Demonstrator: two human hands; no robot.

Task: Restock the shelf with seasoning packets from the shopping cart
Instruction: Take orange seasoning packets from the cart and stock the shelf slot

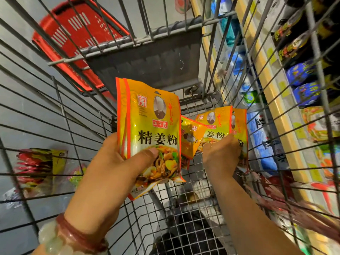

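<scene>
Yellow-orange packets fill both hands inside the wire cart (pixel 77 115). The left hand (pixel 117 162) holds a small stack (pixel 149 131) upright above the cart's mesh floor, thumb pressed across the food photo on the front packet, fingers curled behind; at least two packets show at the stack's left edge. The right hand (pixel 220 153), nearer the cart's right wall, grips a second bunch (pixel 219 124), knuckles toward the camera and fingers folded over the packets' lower halves. Two of these stand upright side by side, and a third packet (pixel 191 138) tilts between the two hands; whether the right hand pinches that one too I cannot tell. A red bangle and a pale bead bracelet (pixel 60 238) sit on the left wrist.

Beyond the cart's far end a red basket (pixel 73 39) lies on the grey floor, seen through the wires. Outside the left wall, red-and-yellow packets (pixel 36 166) lie on the floor. Along the right wall runs the shelf (pixel 272 92), yellow-edged tiers packed with blue, green and black goods. More red packaging (pixel 279 183) rests at the cart's right corner, blurred.
</scene>
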